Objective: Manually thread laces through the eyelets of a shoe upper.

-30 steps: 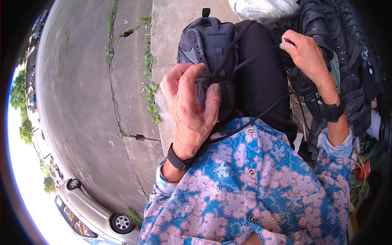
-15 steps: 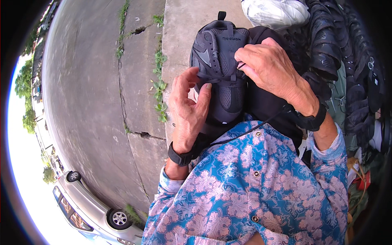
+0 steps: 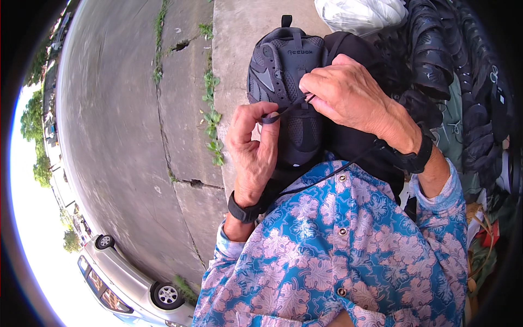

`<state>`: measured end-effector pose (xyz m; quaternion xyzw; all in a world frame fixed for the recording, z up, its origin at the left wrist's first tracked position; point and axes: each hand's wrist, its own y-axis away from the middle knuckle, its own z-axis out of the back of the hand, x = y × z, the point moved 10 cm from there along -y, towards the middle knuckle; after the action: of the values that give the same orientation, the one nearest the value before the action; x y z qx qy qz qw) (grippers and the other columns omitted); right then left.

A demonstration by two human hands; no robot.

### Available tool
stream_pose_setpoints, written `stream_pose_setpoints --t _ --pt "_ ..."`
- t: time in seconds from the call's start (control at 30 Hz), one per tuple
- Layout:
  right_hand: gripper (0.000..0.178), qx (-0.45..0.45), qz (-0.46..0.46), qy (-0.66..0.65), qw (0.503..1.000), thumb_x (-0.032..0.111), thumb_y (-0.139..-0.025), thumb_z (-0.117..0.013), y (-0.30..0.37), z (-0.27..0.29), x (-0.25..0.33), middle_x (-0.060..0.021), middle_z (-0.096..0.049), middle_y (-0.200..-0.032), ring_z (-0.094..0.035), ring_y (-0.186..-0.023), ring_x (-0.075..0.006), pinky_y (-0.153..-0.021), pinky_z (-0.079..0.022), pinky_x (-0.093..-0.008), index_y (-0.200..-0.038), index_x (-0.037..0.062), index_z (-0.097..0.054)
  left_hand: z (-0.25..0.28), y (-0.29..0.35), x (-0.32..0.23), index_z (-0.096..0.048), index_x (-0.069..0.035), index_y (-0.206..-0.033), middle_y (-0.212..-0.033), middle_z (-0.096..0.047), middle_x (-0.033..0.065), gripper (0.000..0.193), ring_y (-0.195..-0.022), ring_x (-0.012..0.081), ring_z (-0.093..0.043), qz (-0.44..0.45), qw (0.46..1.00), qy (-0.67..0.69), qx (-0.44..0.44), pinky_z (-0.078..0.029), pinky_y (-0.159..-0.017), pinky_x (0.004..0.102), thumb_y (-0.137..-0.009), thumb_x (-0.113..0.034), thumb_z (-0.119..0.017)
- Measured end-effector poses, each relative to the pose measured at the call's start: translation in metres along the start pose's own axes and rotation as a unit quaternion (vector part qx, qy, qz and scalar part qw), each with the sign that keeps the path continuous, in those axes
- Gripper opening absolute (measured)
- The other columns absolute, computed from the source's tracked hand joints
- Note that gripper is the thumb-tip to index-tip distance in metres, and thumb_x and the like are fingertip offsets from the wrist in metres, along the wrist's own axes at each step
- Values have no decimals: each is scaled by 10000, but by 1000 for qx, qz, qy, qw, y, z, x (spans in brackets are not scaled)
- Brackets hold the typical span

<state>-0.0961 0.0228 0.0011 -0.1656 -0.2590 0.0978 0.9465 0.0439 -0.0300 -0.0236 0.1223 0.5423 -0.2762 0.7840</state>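
Observation:
A dark grey sneaker [image 3: 297,61] lies across my lap, its toe toward me and its heel loop pointing away. My left hand [image 3: 253,150] is at the shoe's left side, thumb and forefinger pinching a flat black shoelace [image 3: 283,110]. That lace runs over the tongue to my right hand [image 3: 351,98], whose fingertips are pinched on its other part just above the toe. The fingers of the right hand partly hide the eyelets on that side. Black wristbands sit on both wrists.
A white plastic bag [image 3: 359,13] lies beyond my knees. Nested rows of black shoe uppers [image 3: 430,46] are piled along my right. Cracked concrete ground [image 3: 120,109] with weeds [image 3: 211,92] stretches out on the left, where a silver car [image 3: 128,278] is parked.
The left fingers, apart beside the shoe earlier, now grip the lace and lift a loop of it. My right hand has come slightly left and nearer to the toe, still pinching lace.

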Motion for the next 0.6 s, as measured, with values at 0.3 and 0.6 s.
stream_pose_setpoints --t 0.3,0.6 --pt "115 3 -54 80 995 78 -734 -651 14 14 -21 -88 -579 -591 -601 -574 -260 -637 -471 -380 -745 59 -537 -5 -7 -25 -675 -31 -954 -844 -617 85 150 -770 207 -579 -68 995 -49 45 -453 -701 301 -815 2 -630" --pt "93 -13 -87 90 992 84 -756 -629 21 25 -38 -110 -603 -647 -620 -628 -301 -638 -486 -397 -791 56 -548 -25 -13 -34 -704 -73 -909 -758 -585 59 172 -738 245 -551 -133 972 -119 151 -430 -711 351 -743 -26 -701"
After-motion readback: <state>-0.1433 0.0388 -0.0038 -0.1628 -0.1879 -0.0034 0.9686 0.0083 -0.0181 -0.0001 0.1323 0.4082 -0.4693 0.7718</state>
